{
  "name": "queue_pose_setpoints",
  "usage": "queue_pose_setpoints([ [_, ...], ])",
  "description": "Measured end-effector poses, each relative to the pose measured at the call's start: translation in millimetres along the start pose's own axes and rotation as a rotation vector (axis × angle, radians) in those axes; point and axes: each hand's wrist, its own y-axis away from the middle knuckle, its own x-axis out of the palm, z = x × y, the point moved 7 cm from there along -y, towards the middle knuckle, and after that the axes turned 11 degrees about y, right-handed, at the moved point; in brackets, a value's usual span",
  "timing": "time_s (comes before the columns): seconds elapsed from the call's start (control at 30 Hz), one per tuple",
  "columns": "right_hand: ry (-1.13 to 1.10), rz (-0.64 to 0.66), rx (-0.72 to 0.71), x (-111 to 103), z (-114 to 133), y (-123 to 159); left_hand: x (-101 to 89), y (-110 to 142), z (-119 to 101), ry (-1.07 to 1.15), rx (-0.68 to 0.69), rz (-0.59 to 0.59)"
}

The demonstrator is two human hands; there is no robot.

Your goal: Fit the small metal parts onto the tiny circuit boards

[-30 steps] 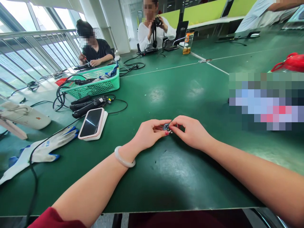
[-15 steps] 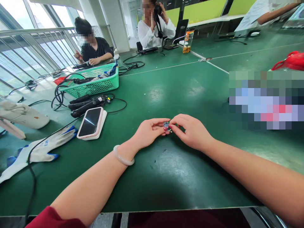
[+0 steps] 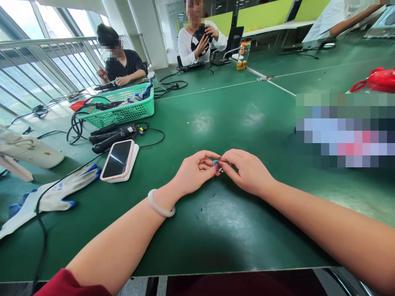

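Observation:
Above the middle of the green table (image 3: pixel 197 230), my left hand (image 3: pixel 197 170) pinches a small bluish-grey piece (image 3: pixel 215 163) between thumb and fingers. It looks like a tiny circuit board, but much of it is covered by the fingers. From the other side, the thumb and forefinger of my right hand (image 3: pixel 243 168) close at the edge of the same piece. Some small pale bits show just below the fingertips, too small to name. A white bangle (image 3: pixel 160 204) circles my left wrist.
To the left lie a phone (image 3: pixel 119 160), a white-and-blue glove (image 3: pixel 55 189), black corded tools (image 3: pixel 115 135) and a green basket (image 3: pixel 123 111). A red item (image 3: pixel 378 80) and a blurred patch are at right. Two people sit across; another's arm (image 3: pixel 354 20) shows far right.
The small piece has tilted between my fingers and shows less of its face. My left fingers have shifted slightly. The person in white has lowered the black object from the face.

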Motion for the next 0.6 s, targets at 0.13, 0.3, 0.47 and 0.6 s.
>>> queue_pose_setpoints([
  [0.13,-0.031,-0.013,-0.003,-1,0,1,2.4,1,1,0.041,-0.049,0.044],
  [0.3,-0.094,0.030,0.004,2,-2,1,3.5,1,3,0.039,-0.083,0.081],
  [0.47,-0.073,0.131,0.070,8,-16,-1,-6.9,-4,4,0.060,-0.111,-0.035],
  [0.6,-0.019,0.265,0.083,16,-26,1,-21.6,-6,9,0.114,-0.177,-0.219],
])
